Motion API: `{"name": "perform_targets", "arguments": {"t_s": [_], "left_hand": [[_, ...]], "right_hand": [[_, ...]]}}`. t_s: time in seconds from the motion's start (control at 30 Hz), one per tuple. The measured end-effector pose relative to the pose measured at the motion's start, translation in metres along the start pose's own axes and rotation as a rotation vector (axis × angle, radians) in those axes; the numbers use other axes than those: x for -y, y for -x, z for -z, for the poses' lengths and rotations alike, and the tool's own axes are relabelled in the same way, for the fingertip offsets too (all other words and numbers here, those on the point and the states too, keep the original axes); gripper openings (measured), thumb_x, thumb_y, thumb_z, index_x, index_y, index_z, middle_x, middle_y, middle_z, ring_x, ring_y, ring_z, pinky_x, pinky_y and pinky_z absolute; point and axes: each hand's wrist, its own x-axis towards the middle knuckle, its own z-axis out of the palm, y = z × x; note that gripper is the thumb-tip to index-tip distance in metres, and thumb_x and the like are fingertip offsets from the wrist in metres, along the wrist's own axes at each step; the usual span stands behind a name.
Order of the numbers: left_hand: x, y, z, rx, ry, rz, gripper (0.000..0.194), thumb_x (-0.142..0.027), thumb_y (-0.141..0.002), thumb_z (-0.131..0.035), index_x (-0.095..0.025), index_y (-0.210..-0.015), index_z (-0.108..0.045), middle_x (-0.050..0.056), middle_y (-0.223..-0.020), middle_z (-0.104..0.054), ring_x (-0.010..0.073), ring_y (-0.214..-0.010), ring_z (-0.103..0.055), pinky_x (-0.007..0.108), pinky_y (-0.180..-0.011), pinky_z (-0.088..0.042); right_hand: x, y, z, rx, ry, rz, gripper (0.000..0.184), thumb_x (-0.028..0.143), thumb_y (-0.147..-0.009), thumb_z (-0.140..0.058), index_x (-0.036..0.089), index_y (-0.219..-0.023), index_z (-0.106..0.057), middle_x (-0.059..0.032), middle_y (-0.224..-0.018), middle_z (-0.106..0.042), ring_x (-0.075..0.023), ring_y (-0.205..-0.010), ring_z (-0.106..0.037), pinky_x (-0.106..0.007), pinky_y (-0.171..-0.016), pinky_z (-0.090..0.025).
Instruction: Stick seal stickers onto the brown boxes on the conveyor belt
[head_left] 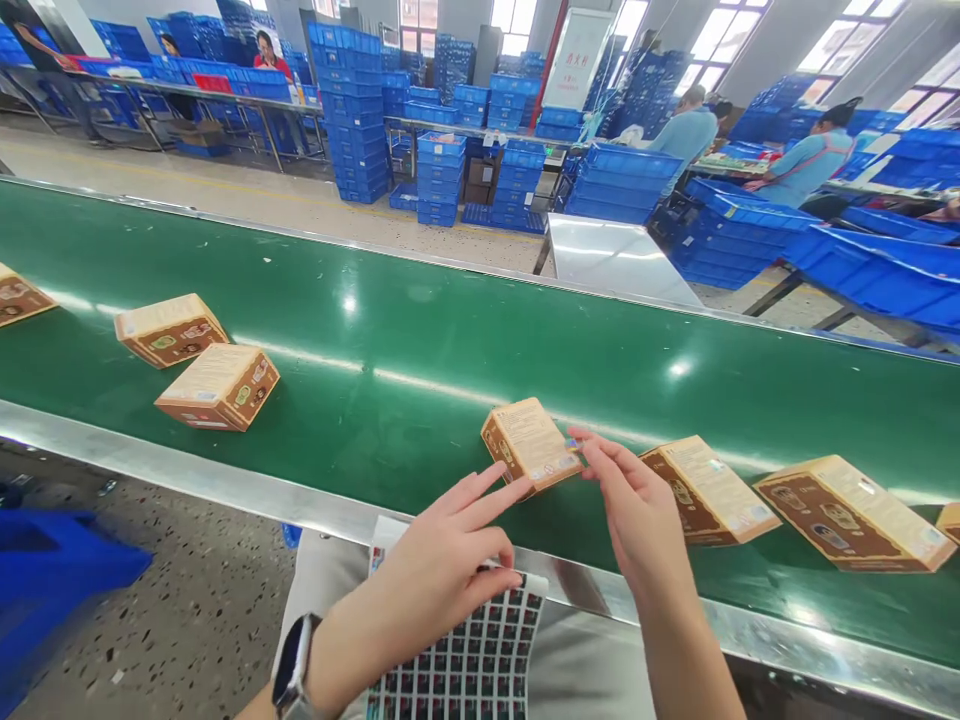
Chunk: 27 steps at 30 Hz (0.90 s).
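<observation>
A small brown and cream carton (531, 440) lies on the green conveyor belt (360, 450) in front of me. My left hand (442, 550) has its index and middle fingers stretched out to the carton's near edge, while its thumb and other fingers are bent above a sheet of small dark stickers (480, 655). That sheet rests on my lap and against the belt's metal edge. At the carton's right end, my right hand (637, 505) pinches a tiny shiny sticker (574, 446) between thumb and forefinger, close to the top face.
More cartons lie on the belt, one (709, 490) just right of my right hand and another (219, 385) to the left. Beyond the belt stand a metal table (619, 255) and stacked blue crates (349, 110). Several people sit or stand at far tables.
</observation>
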Motion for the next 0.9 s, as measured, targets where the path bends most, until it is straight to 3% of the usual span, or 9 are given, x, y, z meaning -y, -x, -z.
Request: {"name": "perform_targets", "arguments": {"t_s": [0.1, 0.3, 0.53, 0.9], "left_hand": [[0.005, -0.017, -0.014, 0.070, 0.027, -0.041, 0.014, -0.020, -0.088, -0.074, -0.017, -0.077, -0.065, 0.004, -0.160, -0.036, 0.0329, -0.150, -0.026, 0.052, -0.123, -0.033], [0.017, -0.038, -0.025, 0.110, 0.078, -0.002, 0.014, -0.021, -0.087, -0.075, -0.016, -0.078, -0.066, 0.005, -0.158, -0.040, 0.0302, -0.150, -0.027, 0.049, -0.126, -0.026], [0.020, -0.043, -0.016, 0.141, 0.249, 0.020, 0.016, -0.016, -0.085, -0.076, -0.018, -0.073, -0.065, 0.006, -0.154, -0.047, 0.0264, -0.149, -0.031, 0.041, -0.124, -0.032], [0.012, -0.059, -0.028, 0.189, 0.262, -0.018, 0.015, -0.019, -0.084, -0.078, -0.017, -0.073, -0.068, 0.001, -0.155, -0.045, 0.0261, -0.150, -0.029, 0.036, -0.123, -0.033]], "right_hand": [[-0.008, -0.021, -0.007, -0.074, -0.063, -0.051, 0.038, 0.052, -0.070, -0.079, 0.019, -0.088, -0.077, -0.0069, -0.095, -0.076, -0.0269, -0.095, -0.067, -0.035, -0.084, -0.051], [-0.008, -0.031, -0.008, 0.014, -0.133, -0.110, 0.044, 0.058, -0.065, -0.082, 0.019, -0.084, -0.076, -0.0064, -0.086, -0.075, -0.0249, -0.083, -0.068, -0.031, -0.071, -0.052], [-0.009, -0.020, -0.008, -0.067, -0.155, -0.134, 0.047, 0.056, -0.061, -0.083, 0.019, -0.089, -0.076, -0.0067, -0.094, -0.076, -0.0239, -0.087, -0.068, -0.029, -0.073, -0.053], [-0.012, -0.028, 0.004, -0.150, -0.027, -0.089, 0.043, 0.055, -0.060, -0.076, 0.018, -0.080, -0.070, -0.0103, -0.103, -0.074, -0.0260, -0.085, -0.067, -0.033, -0.068, -0.055]]}}
